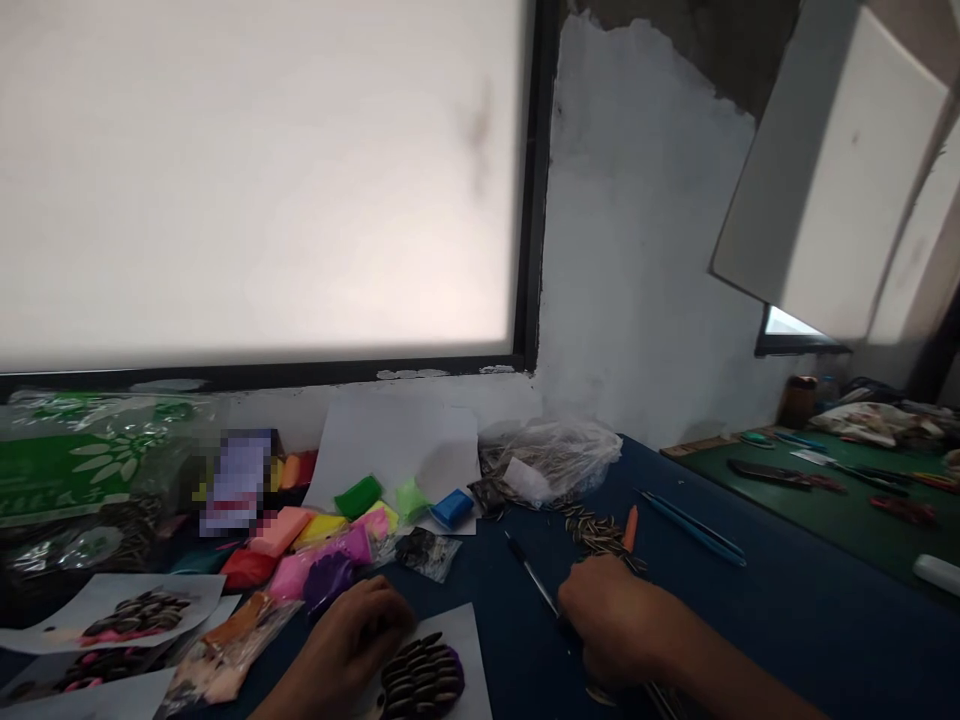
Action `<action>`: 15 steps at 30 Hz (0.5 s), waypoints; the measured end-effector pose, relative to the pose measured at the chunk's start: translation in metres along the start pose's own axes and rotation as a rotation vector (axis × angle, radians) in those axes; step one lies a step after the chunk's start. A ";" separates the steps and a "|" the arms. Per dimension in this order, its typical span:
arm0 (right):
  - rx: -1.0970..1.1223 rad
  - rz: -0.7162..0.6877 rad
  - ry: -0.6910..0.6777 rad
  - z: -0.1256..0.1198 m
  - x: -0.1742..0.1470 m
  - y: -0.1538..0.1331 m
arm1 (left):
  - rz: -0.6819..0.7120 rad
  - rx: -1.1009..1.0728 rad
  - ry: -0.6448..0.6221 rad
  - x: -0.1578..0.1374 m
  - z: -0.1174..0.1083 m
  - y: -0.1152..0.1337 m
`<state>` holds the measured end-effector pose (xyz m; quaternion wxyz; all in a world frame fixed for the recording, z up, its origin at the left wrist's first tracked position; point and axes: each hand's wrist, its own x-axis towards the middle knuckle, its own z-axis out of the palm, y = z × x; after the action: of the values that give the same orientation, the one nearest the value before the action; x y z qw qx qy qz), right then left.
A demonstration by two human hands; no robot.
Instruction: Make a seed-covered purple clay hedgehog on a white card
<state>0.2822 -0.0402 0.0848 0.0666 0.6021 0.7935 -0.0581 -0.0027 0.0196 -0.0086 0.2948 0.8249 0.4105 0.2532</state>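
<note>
Sunflower seeds [424,680] lie in overlapping rows on purple clay on a white paper sheet [471,650] at the bottom middle. My left hand [364,635] rests at the sheet's left edge, fingers loosely bent with the thumb apart, holding nothing that I can see. To the right, my right hand [619,615] is closed, its back towards me; its fingertips are hidden. It is just in front of a pile of loose seeds [596,530]. Beside it lie a pen [532,575], partly covered by the hand, and an orange stick-like piece [631,528].
Coloured clay packets [281,530] crowd the left back. Papers with seed designs [135,610] lie at left, near a green seed bag [75,460]. A plastic bag [555,460] sits by the wall. Blue tweezers [694,528] lie right; a green table [847,520] adjoins.
</note>
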 end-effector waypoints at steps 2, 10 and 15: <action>-0.032 -0.011 -0.014 -0.013 -0.007 -0.003 | 0.010 -0.002 0.026 0.000 0.002 -0.003; 0.397 -0.175 0.072 -0.013 0.003 -0.026 | 0.028 -0.003 -0.007 -0.001 0.000 -0.005; 0.461 -0.158 0.156 0.011 0.025 -0.039 | 0.056 -0.017 0.032 -0.003 -0.001 -0.011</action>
<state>0.2389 -0.0290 0.0701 -0.1385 0.5402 0.8066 -0.1959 -0.0108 0.0225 -0.0167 0.2881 0.8293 0.3898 0.2782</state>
